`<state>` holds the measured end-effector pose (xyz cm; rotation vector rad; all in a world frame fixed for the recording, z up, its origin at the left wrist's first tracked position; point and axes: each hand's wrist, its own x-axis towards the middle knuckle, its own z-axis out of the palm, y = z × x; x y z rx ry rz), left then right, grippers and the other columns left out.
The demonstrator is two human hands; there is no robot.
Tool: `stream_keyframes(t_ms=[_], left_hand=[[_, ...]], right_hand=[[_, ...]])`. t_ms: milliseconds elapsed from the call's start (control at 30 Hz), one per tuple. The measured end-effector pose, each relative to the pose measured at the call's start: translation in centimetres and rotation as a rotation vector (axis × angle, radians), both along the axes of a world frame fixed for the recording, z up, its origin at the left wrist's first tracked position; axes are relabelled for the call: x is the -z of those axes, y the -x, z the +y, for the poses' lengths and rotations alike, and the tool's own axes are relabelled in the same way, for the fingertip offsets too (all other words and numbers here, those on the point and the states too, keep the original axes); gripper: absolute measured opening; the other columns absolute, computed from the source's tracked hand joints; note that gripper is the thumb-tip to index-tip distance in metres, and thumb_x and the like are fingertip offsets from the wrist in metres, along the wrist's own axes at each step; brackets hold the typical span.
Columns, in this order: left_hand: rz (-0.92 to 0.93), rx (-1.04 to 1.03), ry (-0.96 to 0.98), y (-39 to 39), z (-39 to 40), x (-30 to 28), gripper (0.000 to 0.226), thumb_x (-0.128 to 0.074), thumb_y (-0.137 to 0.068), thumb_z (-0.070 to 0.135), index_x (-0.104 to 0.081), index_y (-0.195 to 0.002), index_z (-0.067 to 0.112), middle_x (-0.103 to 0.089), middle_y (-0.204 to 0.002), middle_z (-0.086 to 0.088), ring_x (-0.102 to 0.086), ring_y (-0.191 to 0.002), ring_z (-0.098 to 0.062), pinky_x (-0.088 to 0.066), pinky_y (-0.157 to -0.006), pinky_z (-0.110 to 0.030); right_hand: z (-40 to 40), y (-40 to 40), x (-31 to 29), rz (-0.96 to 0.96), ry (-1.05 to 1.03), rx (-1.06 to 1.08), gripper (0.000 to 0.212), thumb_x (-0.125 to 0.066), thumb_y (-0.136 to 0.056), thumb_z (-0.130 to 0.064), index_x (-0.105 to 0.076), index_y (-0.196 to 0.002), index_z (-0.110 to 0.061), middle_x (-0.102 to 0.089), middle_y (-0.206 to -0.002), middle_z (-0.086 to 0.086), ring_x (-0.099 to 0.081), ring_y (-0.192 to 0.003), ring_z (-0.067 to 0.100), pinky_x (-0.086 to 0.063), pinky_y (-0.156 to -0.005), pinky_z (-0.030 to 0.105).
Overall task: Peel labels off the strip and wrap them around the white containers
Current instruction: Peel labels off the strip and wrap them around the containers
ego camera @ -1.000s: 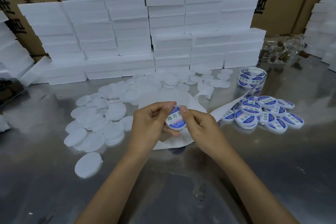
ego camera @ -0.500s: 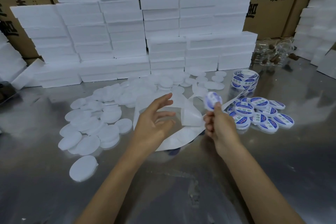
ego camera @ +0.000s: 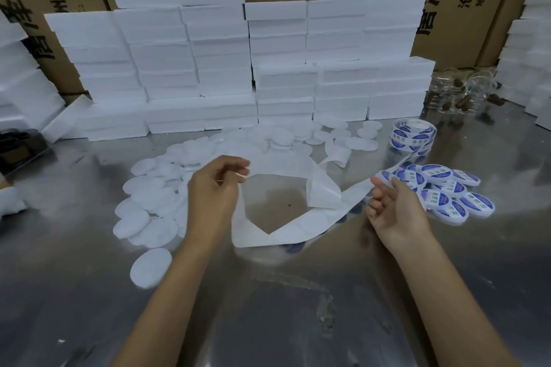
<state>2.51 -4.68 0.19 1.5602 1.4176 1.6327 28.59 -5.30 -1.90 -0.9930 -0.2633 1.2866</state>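
Note:
My left hand (ego camera: 216,191) hovers at the middle of the metal table (ego camera: 298,307), its fingertips pinched on the corner of the white label strip (ego camera: 298,226), which loops emptied across the table. My right hand (ego camera: 393,208) is palm-up with loosely curled fingers and holds nothing, just left of the pile of blue-labelled white containers (ego camera: 438,185). The strip runs right to a roll of blue labels (ego camera: 413,135). Several plain white round containers (ego camera: 155,202) lie heaped to the left of my left hand, and one (ego camera: 150,267) sits apart, nearer to me.
Stacks of white foam blocks (ego camera: 232,62) wall off the back of the table, with cardboard boxes (ego camera: 465,3) behind. More foam stands at the far left and far right. Clear jars (ego camera: 465,95) lie at the back right.
Both hands held a labelled container a second ago. My right hand carried it right and let it go by the labelled pile. My left hand closed on the strip.

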Motion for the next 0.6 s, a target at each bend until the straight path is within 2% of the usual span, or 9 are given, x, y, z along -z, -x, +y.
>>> stream_keyframes(t_ms=[33,100,200,267,333,400,500,600], left_hand=[[0.112,-0.083,0.029,1.4,0.5,0.1,0.037,-0.046,-0.089,-0.007,-0.072,-0.090,0.020,-0.074,-0.088,0.006,-0.063,-0.077,-0.003,-0.047,-0.072,-0.009],[0.376,-0.202,0.129,4.2,1.5,0.8,0.030,-0.052,-0.091,-0.002,-0.072,-0.097,0.018,-0.073,-0.101,0.002,-0.059,-0.084,-0.009,-0.042,-0.080,-0.015],[0.605,-0.146,0.349,7.1,2.8,2.0,0.016,-0.066,-0.091,0.015,-0.075,-0.105,0.018,-0.073,-0.112,-0.003,-0.058,-0.095,-0.017,-0.043,-0.090,-0.029],[0.709,-0.082,0.458,7.6,3.2,2.8,0.027,-0.073,-0.088,0.032,-0.073,-0.113,0.023,-0.069,-0.121,-0.002,-0.059,-0.109,-0.023,-0.045,-0.100,-0.037],[0.807,-0.081,0.499,7.6,3.4,3.5,0.042,-0.073,-0.085,0.045,-0.068,-0.123,0.026,-0.064,-0.128,-0.001,-0.052,-0.123,-0.027,-0.040,-0.105,-0.041],[0.815,-0.090,0.514,7.7,3.6,4.0,0.045,-0.071,-0.084,0.050,-0.065,-0.125,0.031,-0.060,-0.130,-0.004,-0.048,-0.125,-0.029,-0.038,-0.105,-0.041],[0.781,-0.102,0.493,7.7,3.6,4.0,0.035,-0.074,-0.082,0.050,-0.066,-0.114,0.037,-0.059,-0.124,-0.004,-0.051,-0.115,-0.028,-0.039,-0.100,-0.037],[0.726,-0.129,0.345,7.3,3.2,3.3,0.038,-0.082,-0.078,0.039,-0.065,-0.110,0.030,-0.061,-0.112,0.003,-0.053,-0.109,-0.025,-0.039,-0.093,-0.035]], right_hand=[[0.0,0.1,0.0,-0.011,0.004,-0.006,0.034,-0.042,-0.105,-0.031,-0.061,-0.117,-0.005,-0.045,-0.064,-0.001,-0.034,-0.053,0.009,-0.029,-0.052,0.022],[-0.1,0.2,-0.1,-0.018,0.015,0.000,0.035,-0.042,-0.105,-0.030,-0.060,-0.122,-0.006,-0.046,-0.065,-0.001,-0.034,-0.054,0.009,-0.030,-0.053,0.022],[0.0,0.2,0.1,-0.016,0.025,0.014,0.035,-0.042,-0.105,-0.025,-0.057,-0.128,-0.004,-0.048,-0.067,-0.001,-0.035,-0.056,0.009,-0.031,-0.054,0.021],[0.1,0.2,0.2,-0.047,0.033,-0.011,0.034,-0.041,-0.105,-0.023,-0.058,-0.127,-0.003,-0.049,-0.066,-0.002,-0.035,-0.055,0.008,-0.031,-0.053,0.022],[0.2,0.3,0.4,-0.088,0.039,-0.058,0.035,-0.040,-0.105,-0.023,-0.063,-0.121,-0.003,-0.050,-0.061,-0.003,-0.036,-0.051,0.008,-0.031,-0.051,0.022],[0.2,0.5,0.5,-0.126,0.035,-0.092,0.035,-0.040,-0.105,-0.024,-0.066,-0.116,-0.004,-0.050,-0.058,-0.003,-0.036,-0.046,0.007,-0.031,-0.049,0.022],[0.3,0.9,0.6,-0.205,0.028,-0.088,0.035,-0.040,-0.104,-0.026,-0.069,-0.111,-0.007,-0.050,-0.059,-0.002,-0.037,-0.048,0.009,-0.031,-0.051,0.024],[0.0,1.7,0.0,-0.440,0.029,-0.001,0.031,-0.045,-0.099,-0.023,-0.073,-0.099,-0.012,-0.054,-0.056,-0.001,-0.042,-0.050,0.010,-0.036,-0.051,0.025]])
